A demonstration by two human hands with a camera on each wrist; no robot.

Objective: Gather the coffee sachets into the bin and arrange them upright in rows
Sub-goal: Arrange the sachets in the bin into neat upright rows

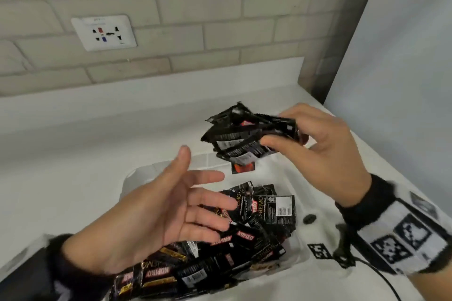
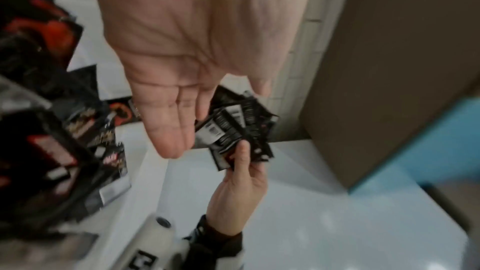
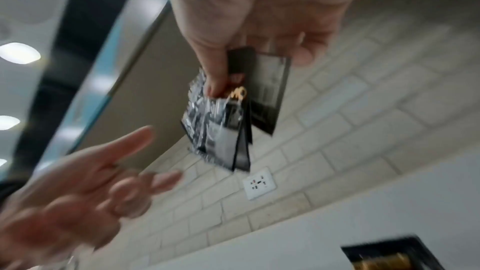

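Pale brick wall [image 1: 195, 19] with socket [image 1: 104, 33] behind white counter [image 1: 85, 134].

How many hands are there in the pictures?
2. The left hand hovers open over the bin full of loose sachets. The right hand grips a bunch of sachets above the counter.

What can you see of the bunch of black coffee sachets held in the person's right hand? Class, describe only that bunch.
The bunch of small black foil coffee sachets is a fanned handful of glossy flat packets with crimped edges, white barcode panels and a little red print. It is held in the air above the white countertop, tilted, its free ends fanning out leftward. The right hand pinches one end between thumb and fingers; nothing else touches it. The open left hand is close by, apart from it.
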